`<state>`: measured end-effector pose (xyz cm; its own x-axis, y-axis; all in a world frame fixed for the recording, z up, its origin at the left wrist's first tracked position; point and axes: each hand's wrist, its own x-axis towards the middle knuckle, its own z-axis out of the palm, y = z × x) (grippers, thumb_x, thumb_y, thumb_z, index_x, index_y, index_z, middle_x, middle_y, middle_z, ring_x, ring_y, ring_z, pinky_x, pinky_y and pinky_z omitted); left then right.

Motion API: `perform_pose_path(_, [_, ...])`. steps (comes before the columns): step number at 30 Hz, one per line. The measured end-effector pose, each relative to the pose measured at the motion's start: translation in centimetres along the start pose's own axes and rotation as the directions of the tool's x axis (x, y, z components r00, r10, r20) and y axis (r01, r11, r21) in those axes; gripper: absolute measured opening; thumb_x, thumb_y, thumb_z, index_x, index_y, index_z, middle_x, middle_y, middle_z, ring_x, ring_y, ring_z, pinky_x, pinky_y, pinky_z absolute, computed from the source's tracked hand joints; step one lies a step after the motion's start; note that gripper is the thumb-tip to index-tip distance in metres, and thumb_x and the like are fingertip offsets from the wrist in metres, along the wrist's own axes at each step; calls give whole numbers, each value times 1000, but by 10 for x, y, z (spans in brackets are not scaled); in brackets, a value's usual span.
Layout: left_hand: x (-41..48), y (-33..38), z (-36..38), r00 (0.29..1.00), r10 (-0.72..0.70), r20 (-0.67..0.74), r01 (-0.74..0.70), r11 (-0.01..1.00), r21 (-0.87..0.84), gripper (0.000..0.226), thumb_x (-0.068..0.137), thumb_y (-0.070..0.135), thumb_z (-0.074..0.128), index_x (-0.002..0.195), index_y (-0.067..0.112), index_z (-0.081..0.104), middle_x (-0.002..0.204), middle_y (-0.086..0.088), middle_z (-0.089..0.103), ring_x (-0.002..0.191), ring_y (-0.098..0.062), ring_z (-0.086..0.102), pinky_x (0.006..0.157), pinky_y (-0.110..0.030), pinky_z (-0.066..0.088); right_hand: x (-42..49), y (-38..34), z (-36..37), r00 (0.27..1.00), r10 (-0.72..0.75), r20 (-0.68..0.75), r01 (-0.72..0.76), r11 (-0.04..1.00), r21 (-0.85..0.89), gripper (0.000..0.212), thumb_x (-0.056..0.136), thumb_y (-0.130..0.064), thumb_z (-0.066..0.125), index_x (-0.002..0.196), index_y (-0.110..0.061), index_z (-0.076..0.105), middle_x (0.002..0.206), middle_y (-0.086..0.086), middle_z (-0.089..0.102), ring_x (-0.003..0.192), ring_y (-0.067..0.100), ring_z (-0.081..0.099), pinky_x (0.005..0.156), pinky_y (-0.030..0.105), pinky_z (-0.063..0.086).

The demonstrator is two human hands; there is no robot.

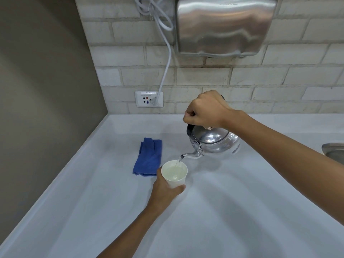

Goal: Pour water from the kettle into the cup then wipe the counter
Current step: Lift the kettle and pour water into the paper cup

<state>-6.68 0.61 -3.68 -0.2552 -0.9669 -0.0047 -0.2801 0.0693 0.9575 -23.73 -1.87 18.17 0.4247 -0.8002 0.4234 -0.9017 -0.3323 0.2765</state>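
A shiny metal kettle [216, 141] hangs tilted above the white counter [232, 202], its spout pointing down to the left. My right hand [204, 110] is shut on the kettle's black handle from above. A thin stream of water runs from the spout into a white paper cup [175, 176], which holds water. My left hand [163, 190] grips the cup from below and the left. A folded blue cloth [148, 159] lies flat on the counter just left of the cup.
A steel hand dryer [225, 27] hangs on the brick wall above the kettle. Its white cord [165, 71] runs down to a wall socket [149, 99]. A sink rim [333, 151] shows at the right edge. A grey wall closes the left side.
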Motion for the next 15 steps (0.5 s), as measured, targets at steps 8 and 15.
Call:
perform_pose_path(8, [0, -1, 1, 1000, -3, -22, 4, 999, 34, 84, 62, 22, 82, 127, 24, 29, 109, 9, 48, 98, -11, 47, 78, -20, 36, -5, 23, 31, 962, 272, -5, -261, 927, 269, 44, 70, -20, 54, 40, -15, 22, 37, -2, 19, 40, 15, 18, 47, 26, 24])
perform_pose_path(15, [2, -3, 1, 999, -19, -35, 20, 999, 49, 87, 61, 24, 82, 129, 24, 28, 110, 8, 48, 99, -12, 46, 80, -23, 36, 9, 45, 59, 807, 589, 41, -549, 723, 418, 41, 76, -25, 53, 39, -13, 39, 39, 0, 37, 42, 17, 34, 50, 27, 29])
